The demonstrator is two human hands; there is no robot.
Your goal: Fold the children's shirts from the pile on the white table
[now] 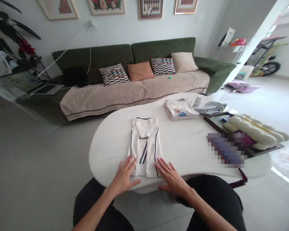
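A white shirt with dark blue stripes (145, 144) lies folded into a long narrow strip on the white table (183, 144). My left hand (125, 175) lies flat with fingers spread on the shirt's near left corner. My right hand (170, 176) is flat too, fingers apart, touching the shirt's near right corner. Both hands hold nothing. My knees in dark trousers show below the table edge.
A stack of folded clothes (180, 109) and a crumpled plastic bag (210, 107) sit at the table's far right. A dark tray (267, 150) with a cream ribbed cushion (255, 130) lies at the right edge. A green sofa (135, 54) with pillows stands behind; a laptop (26, 81) at left.
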